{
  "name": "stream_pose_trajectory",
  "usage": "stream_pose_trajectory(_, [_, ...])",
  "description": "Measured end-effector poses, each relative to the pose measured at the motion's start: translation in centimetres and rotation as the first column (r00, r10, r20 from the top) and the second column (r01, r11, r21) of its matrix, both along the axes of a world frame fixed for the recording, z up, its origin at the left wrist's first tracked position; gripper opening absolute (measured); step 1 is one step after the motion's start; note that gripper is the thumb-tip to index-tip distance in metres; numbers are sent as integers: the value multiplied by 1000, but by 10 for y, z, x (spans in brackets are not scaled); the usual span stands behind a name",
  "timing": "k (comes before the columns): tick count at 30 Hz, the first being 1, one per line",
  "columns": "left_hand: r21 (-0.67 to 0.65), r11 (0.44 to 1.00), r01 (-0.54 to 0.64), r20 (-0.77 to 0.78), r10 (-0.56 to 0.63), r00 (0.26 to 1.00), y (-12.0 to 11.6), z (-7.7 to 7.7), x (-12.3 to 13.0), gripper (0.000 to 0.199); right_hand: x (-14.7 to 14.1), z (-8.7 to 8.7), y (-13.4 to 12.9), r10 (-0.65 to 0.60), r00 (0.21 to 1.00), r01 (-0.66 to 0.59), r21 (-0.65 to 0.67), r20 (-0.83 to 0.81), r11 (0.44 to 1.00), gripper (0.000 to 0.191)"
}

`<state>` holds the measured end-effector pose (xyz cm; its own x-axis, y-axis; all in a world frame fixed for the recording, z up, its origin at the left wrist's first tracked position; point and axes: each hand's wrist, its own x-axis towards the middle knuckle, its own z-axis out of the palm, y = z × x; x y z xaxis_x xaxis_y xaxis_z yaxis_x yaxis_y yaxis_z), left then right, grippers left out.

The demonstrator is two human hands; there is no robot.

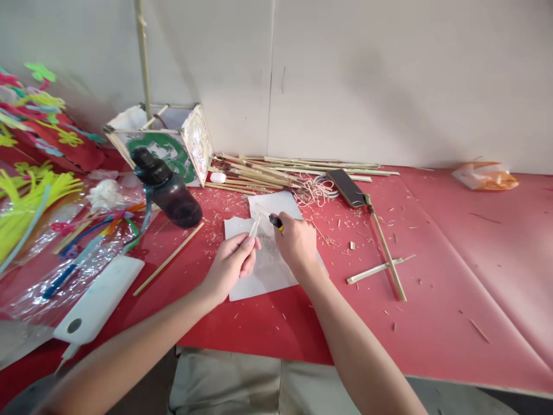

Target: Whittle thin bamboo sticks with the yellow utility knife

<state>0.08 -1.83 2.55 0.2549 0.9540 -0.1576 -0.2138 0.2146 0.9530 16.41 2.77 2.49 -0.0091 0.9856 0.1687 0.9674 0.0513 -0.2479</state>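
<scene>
Two bare forearms enter from the bottom edge, with no sleeves, watch, rings or bracelets visible on either. The left hand (233, 260) and right hand (296, 245) are ungloved, with short, unpainted nails. Light beige trousers (224, 383) cover the lap below the table edge.

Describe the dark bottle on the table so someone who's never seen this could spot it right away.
On the red table, look left of the white paper under the hands, before the square paper lantern. The dark bottle leans there with a black cap, the only dark rounded thing among pale bamboo sticks.
</scene>
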Motion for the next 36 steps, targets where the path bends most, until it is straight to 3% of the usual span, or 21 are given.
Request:
stream_pose_trajectory(4, [175,984,-26,-128,49,991,39,-9,-7,32,3,-3,1,-13,1000,13,4,-19,1000,28])
stream_pose_trajectory(7, [200,976,-84,-106,107,989,49,-19,-8,34,6,-4,1,-30,999,30,-7,-17,1000,26])
stream_pose_trajectory(15, [214,970,-113,-60,129,990,39,-23,-14,41,1,-7,1,-7,1000,7,-22,-9,1000,19])
stream_pose_trajectory(22, [248,961,-124,-31,136,990,45,-23,-16,33,-2,-7,-1,9,1000,-10,-28,-27,1000,17])
stream_pose_trajectory(29, [201,978,-54,-11,57,998,42,-18,-12,29,-9,-8,-6,129,991,-130,-49,-17,990,17])
stream_pose_trajectory(36, [173,985,8,11,-11,1000,36,-17,-10,28,-11,-6,-7,164,985,-167,-51,-59,985,12])
